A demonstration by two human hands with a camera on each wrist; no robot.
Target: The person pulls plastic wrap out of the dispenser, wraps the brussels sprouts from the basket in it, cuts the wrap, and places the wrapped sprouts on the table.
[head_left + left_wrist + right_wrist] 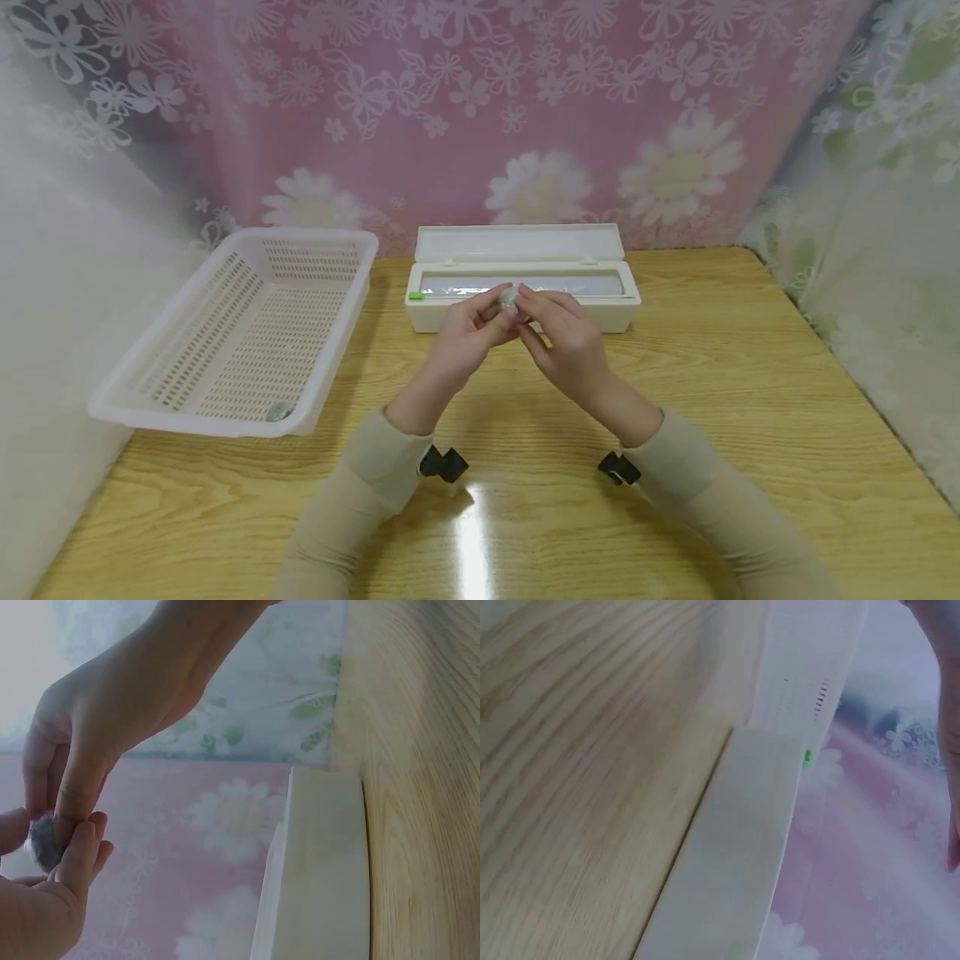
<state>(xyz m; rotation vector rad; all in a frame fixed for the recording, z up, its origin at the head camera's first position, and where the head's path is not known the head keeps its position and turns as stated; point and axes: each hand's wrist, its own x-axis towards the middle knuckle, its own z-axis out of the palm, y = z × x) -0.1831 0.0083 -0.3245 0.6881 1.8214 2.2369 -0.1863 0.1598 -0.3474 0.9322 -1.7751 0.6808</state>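
Observation:
Both hands meet in front of a white cling film dispenser (522,287) with its lid raised. Between them is a small round lump (510,297), greenish and shiny, apparently wrapped in clear film. My left hand (468,333) pinches it between thumb and fingers. Fingertips of my right hand (566,337) pinch its other side. In the left wrist view the lump (46,844) looks dark grey, with fingers of both hands around it. Only part of a hand (951,735) shows at the right wrist view's edge.
A white perforated plastic basket (337,350) stands at the left, with a similar greenish lump (280,412) in its near corner. A green slider (416,296) sits at the dispenser's left end. Flowered curtains (450,125) surround the wooden table (750,367).

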